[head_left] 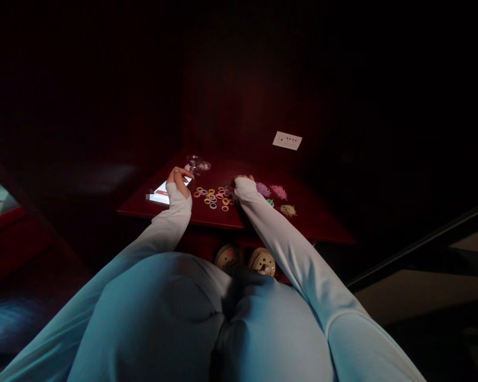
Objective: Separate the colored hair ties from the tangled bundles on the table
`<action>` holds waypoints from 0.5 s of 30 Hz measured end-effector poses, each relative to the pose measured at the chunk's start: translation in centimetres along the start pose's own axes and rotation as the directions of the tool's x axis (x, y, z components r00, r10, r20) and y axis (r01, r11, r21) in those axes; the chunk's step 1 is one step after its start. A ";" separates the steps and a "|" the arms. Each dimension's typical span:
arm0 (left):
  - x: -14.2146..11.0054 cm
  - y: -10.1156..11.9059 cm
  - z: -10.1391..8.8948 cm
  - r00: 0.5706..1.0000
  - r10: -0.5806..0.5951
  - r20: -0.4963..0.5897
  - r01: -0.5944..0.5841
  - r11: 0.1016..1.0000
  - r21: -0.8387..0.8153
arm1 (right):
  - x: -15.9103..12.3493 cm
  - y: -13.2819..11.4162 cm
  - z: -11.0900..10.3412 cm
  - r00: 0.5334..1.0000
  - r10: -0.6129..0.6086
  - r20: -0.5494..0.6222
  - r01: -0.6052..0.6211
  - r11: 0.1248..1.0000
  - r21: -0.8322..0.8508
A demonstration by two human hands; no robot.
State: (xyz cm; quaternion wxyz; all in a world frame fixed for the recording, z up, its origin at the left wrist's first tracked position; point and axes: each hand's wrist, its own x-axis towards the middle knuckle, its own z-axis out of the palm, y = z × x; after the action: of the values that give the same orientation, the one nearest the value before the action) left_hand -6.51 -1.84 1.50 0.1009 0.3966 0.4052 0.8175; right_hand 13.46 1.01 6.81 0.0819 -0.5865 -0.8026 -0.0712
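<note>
My left hand (pixel 179 179) is over a lit phone (pixel 160 198) at the table's left side. Its fingers are apart and loosely bent, with nothing visible in them. My right hand (pixel 244 179) reaches to the right edge of a scatter of small coloured rings, which look like hair ties (pixel 212 199). The sleeve and the back of the hand hide its fingers. To its right lie a purple pile (pixel 262 189), a pink pile (pixel 279 191), a pale yellow pile (pixel 289 210) and a few green rings (pixel 270 202), partly behind the sleeve.
A clear plastic container (pixel 193 161) and what looks like its lid (pixel 204 166) are at the back left of the dark red table (pixel 223 220). On the wall behind is a white socket plate (pixel 287 140). Two beige clogs (pixel 262 262) show below the table's front edge.
</note>
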 end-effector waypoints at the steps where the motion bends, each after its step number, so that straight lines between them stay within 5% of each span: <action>1: -0.1 0.1 -0.1 1.000 0.004 0.006 -0.004 1.000 0.009 | -0.2 0.2 0.0 0.999 -0.019 -0.038 0.019 1.000 0.000; 8: -0.2 -0.4 -0.4 0.982 -0.002 0.189 -0.015 0.996 0.089 | -2.1 1.1 -0.9 0.973 -0.151 -0.176 0.151 0.988 -0.010; 11: -0.2 -1.0 -0.3 0.955 -0.033 0.296 -0.001 0.993 0.114 | -3.1 2.3 -1.2 0.964 -0.022 -0.264 0.037 0.998 0.052; 15: -1.1 -1.0 0.3 0.931 -0.047 0.363 0.010 0.995 0.103 | -4.8 4.6 -1.1 0.974 0.132 -0.186 -0.108 0.985 0.137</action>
State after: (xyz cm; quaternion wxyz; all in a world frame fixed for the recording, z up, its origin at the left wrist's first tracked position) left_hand -5.76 -1.58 0.27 0.1664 0.5401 0.4255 0.7068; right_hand 19.34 -2.29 6.92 0.2009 -0.6179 -0.7567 -0.0722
